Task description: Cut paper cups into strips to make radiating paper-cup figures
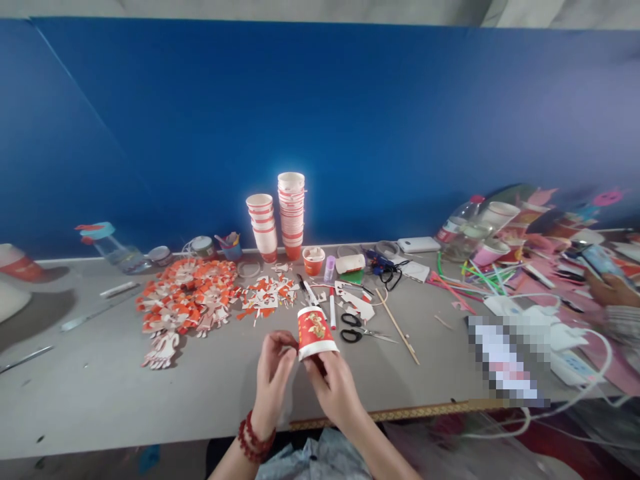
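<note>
A red and white paper cup [319, 331] with a gold figure printed on it lies tilted between my hands, above the front part of the table. My right hand [336, 390] grips its near end from below, some fingers hidden under or inside it. At the cup's left edge, the bent fingers of my left hand [274, 370] close in a pinch. Red bead bracelets [256, 440] circle my left wrist. Just beyond the cup are a red and white marker [333, 310] and black-handled scissors [357, 329], their blades pointing right.
Orange and white paper cutouts [187, 293] are heaped left, beside scraps [267, 295]. Two cup stacks [291, 217] stand by the blue partition [320, 120]. A wooden stick [399, 327], glue stick [329, 268], power strip [565, 363] and another person's hand [607, 290] are rightward.
</note>
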Demonstrator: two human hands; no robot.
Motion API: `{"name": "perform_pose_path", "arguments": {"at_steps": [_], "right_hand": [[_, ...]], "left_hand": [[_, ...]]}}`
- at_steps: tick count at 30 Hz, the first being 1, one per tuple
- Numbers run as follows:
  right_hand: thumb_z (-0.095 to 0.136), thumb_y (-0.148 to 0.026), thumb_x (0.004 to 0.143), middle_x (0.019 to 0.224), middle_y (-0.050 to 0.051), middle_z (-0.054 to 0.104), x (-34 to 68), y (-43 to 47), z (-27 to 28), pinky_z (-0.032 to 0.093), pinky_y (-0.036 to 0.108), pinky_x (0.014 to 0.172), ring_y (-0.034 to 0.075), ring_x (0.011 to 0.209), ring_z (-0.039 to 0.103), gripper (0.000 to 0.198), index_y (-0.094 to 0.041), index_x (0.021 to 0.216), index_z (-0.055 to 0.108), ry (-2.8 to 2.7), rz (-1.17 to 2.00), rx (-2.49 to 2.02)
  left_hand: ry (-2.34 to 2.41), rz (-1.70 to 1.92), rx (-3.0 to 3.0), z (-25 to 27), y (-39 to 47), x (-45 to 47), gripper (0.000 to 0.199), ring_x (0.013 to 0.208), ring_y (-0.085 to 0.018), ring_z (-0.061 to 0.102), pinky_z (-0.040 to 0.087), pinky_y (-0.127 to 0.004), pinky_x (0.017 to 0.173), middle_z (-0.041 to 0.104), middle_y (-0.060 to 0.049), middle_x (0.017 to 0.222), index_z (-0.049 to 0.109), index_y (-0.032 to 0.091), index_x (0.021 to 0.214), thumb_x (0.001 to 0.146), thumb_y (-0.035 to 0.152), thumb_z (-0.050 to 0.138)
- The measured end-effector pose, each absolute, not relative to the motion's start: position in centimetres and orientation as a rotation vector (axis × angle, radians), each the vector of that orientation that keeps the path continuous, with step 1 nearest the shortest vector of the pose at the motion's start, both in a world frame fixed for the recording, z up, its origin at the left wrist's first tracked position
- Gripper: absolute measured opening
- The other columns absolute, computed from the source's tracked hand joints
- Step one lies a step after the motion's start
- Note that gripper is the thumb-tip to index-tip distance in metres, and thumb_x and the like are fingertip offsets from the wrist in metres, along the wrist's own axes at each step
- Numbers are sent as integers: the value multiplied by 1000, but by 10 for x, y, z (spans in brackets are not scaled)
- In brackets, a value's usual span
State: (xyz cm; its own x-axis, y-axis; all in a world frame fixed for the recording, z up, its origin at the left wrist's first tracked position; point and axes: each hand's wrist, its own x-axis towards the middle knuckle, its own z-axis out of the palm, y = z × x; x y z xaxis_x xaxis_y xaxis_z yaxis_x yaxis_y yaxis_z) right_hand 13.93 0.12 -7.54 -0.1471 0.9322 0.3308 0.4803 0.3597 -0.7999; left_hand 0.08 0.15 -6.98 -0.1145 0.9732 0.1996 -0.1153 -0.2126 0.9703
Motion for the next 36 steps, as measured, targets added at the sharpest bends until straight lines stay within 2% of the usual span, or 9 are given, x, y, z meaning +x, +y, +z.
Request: {"name": "perform_pose_path", "arguments": {"at_steps": [5,9,15,18,21,23,25,31,36], "right_hand": [[51,-16,86,75,7,69,132,-5,-78,41,26,60,21,66,61,17,-19,84,67,-1959,739,-1122],[50,-15,87,80,6,67,138,-6,-71,43,25,61,18,66,59,21,-21,91,69,-1929,876,-1047],[60,-26,86,103,9,67,148,-2,-70,49,30,78,23,87,62,27,-20,111,65,-1594,1146,-920],[57,-25,87,97,8,69,152,6,-78,49,33,82,24,90,63,22,-19,106,65,-1423,1162,-979],[49,-16,83,91,6,69,164,14,-76,49,30,77,23,85,63,25,-18,101,66,-1520,1045,-1071],[44,-12,81,89,6,68,171,18,-69,48,30,76,22,84,62,25,-18,93,65,-1659,943,-1083],[42,-11,82,84,5,66,173,19,-60,47,29,73,21,79,61,24,-19,86,64,-1802,894,-1044],[44,-24,94,115,10,62,187,29,-60,45,35,91,25,107,58,25,-22,116,55,-1779,615,-1169],[47,-30,94,111,12,66,241,45,-91,45,44,91,30,105,58,24,-21,110,62,-1921,203,-1446]], "left_hand": [[816,1274,598,-64,6,4,40,95,-23,67,52,-34,84,69,-9,110,59,21,116,81,39,69],[844,1308,525,-61,8,6,35,92,-25,69,52,-35,84,73,-10,98,65,16,104,76,35,74],[794,1404,626,-74,8,7,47,100,-23,66,49,-37,91,70,-6,111,59,24,117,75,29,76],[664,1389,675,-74,6,4,43,106,-25,62,46,-39,94,66,-9,118,58,23,118,82,45,66],[611,1254,713,-67,6,-3,44,97,-25,64,51,-37,81,65,-12,112,63,18,106,88,56,51],[653,1121,802,-63,5,-7,34,90,-22,63,52,-31,74,66,-10,105,64,17,104,84,44,64],[706,1021,901,-61,4,-8,38,90,-21,63,52,-29,74,66,-8,103,63,19,109,76,31,76],[861,1100,727,-69,5,-5,52,79,-23,68,54,-32,63,68,-15,109,53,16,126,81,37,70],[913,1216,648,-78,9,-10,41,71,-19,67,54,-30,64,71,-11,94,57,15,117,85,40,65]]}}
